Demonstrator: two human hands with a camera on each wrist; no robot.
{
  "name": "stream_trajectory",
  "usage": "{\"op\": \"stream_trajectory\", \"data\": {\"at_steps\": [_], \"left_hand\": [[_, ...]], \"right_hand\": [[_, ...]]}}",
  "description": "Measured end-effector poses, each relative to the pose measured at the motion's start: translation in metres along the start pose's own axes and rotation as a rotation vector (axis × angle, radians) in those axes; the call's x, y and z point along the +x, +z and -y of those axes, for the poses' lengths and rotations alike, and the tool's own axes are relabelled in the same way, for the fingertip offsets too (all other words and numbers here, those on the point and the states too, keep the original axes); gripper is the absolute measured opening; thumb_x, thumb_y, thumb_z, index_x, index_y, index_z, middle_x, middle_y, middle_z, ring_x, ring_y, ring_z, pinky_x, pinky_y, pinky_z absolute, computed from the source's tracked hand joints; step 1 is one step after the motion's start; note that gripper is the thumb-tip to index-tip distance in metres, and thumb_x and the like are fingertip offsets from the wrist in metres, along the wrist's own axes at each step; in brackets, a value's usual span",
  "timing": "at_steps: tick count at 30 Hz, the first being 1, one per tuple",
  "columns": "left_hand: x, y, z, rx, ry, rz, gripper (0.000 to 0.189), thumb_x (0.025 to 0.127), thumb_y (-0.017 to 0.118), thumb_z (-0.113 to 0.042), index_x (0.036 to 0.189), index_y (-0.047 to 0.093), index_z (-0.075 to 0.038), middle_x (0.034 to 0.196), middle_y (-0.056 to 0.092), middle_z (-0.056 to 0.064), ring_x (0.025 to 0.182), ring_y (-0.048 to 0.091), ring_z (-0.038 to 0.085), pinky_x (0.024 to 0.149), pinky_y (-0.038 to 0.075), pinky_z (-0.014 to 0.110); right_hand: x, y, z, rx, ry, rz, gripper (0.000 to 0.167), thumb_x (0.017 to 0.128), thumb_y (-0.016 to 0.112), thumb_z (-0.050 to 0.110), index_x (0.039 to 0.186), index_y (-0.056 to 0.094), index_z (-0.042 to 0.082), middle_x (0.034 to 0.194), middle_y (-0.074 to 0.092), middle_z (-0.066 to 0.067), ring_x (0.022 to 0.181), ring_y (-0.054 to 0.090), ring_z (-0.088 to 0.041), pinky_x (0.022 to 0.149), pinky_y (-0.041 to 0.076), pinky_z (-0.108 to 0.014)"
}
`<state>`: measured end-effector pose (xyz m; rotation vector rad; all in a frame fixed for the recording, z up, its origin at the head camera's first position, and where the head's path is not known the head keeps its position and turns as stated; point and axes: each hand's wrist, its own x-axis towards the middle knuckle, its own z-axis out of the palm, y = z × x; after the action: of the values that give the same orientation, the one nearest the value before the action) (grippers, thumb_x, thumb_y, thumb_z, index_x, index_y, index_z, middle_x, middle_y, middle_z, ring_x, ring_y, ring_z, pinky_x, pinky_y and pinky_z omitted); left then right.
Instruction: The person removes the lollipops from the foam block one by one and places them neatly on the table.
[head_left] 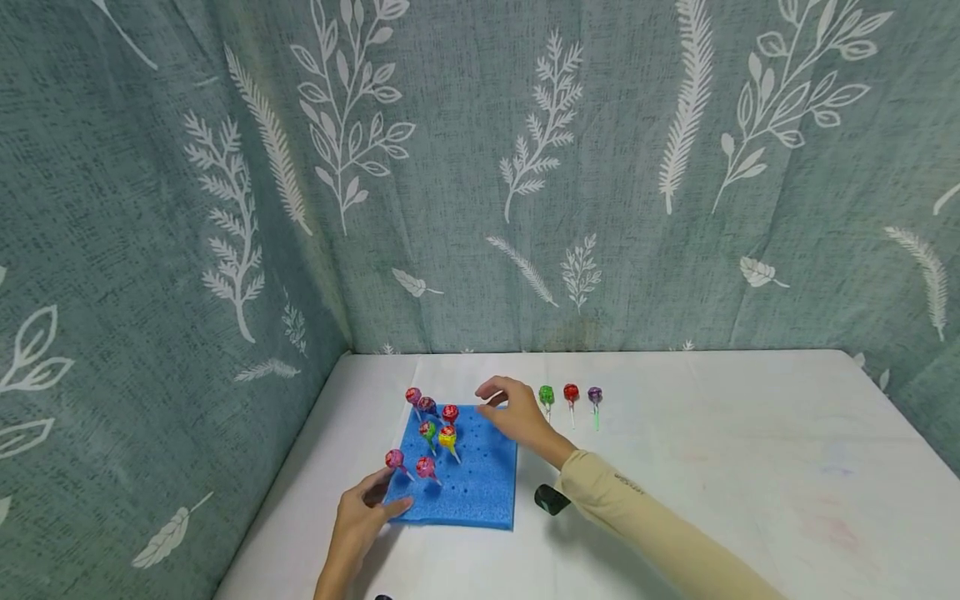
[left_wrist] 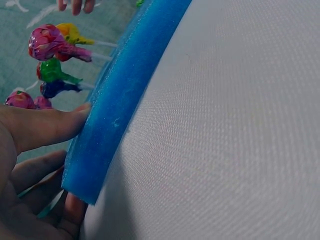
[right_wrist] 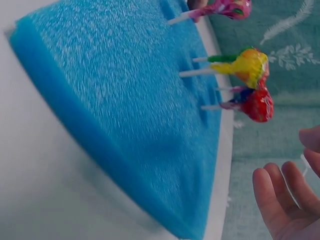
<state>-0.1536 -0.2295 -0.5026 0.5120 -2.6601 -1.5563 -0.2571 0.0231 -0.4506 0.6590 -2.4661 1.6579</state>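
Observation:
A blue foam board [head_left: 480, 492] lies on the white table. Several wrapped lollipops stand in it by their sticks, mostly along its left and far parts, among them a yellow one [head_left: 447, 437], a red one [right_wrist: 259, 106] and a pink one [left_wrist: 45, 42]. My left hand [head_left: 360, 517] grips the board's near left corner, with the thumb [left_wrist: 55, 127] at its upper edge and the other fingers round the side. Over the far right corner, my right hand [head_left: 517, 410] hovers with loosely bent fingers [right_wrist: 272, 195] and nothing between them.
To the right of the board, a green lollipop [head_left: 547, 395], a red lollipop [head_left: 572, 392] and a purple lollipop [head_left: 595, 395] lie in a row on the table [head_left: 712, 467]. A black object [head_left: 551, 499] is beside the right sleeve. Leaf-patterned cloth [head_left: 465, 167] hangs behind.

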Motion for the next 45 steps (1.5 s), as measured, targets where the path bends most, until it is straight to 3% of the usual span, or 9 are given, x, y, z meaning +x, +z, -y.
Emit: {"op": "stream_trajectory", "data": {"at_steps": [13, 22, 29, 36, 45], "left_hand": [[-0.002, -0.001, 0.002, -0.021, 0.017, -0.004, 0.068, 0.071, 0.084, -0.025, 0.13, 0.056, -0.004, 0.122, 0.058, 0.021, 0.111, 0.054, 0.034, 0.091, 0.045, 0.048], [-0.004, 0.004, 0.002, -0.011, 0.022, -0.026, 0.065, 0.07, 0.084, -0.025, 0.127, 0.059, -0.005, 0.117, 0.062, 0.019, 0.104, 0.057, 0.029, 0.077, 0.047, 0.033], [-0.004, 0.003, 0.003, -0.016, 0.027, -0.036, 0.065, 0.071, 0.084, -0.024, 0.128, 0.059, -0.006, 0.117, 0.062, 0.018, 0.106, 0.057, 0.03, 0.085, 0.047, 0.041], [-0.005, 0.004, 0.003, -0.019, 0.024, -0.027, 0.066, 0.071, 0.083, -0.024, 0.128, 0.058, -0.005, 0.119, 0.061, 0.02, 0.109, 0.056, 0.032, 0.09, 0.045, 0.045], [-0.006, 0.001, 0.001, 0.002, 0.031, -0.013, 0.066, 0.073, 0.082, -0.027, 0.13, 0.056, -0.005, 0.124, 0.059, 0.02, 0.112, 0.054, 0.034, 0.094, 0.043, 0.048]], "right_hand": [[0.002, 0.034, -0.004, 0.086, 0.029, 0.045, 0.023, 0.087, 0.065, 0.0, 0.109, 0.063, 0.006, 0.106, 0.063, -0.013, 0.088, 0.062, -0.023, 0.073, 0.052, -0.028], [0.004, 0.055, -0.008, 0.154, 0.023, 0.025, 0.023, 0.086, 0.064, -0.003, 0.108, 0.059, 0.003, 0.104, 0.061, -0.013, 0.087, 0.062, -0.026, 0.071, 0.053, -0.029], [0.008, 0.065, -0.008, 0.179, 0.031, 0.002, 0.024, 0.081, 0.067, -0.008, 0.097, 0.054, 0.005, 0.098, 0.06, -0.009, 0.088, 0.063, -0.025, 0.073, 0.053, -0.028], [0.005, 0.068, -0.014, 0.173, 0.036, -0.04, 0.029, 0.079, 0.066, -0.012, 0.098, 0.053, 0.006, 0.096, 0.06, -0.008, 0.081, 0.063, -0.02, 0.067, 0.053, -0.026], [0.005, 0.067, -0.012, 0.129, 0.001, -0.105, 0.025, 0.082, 0.066, -0.008, 0.099, 0.054, 0.006, 0.097, 0.061, -0.007, 0.084, 0.062, -0.02, 0.071, 0.053, -0.025]]}}
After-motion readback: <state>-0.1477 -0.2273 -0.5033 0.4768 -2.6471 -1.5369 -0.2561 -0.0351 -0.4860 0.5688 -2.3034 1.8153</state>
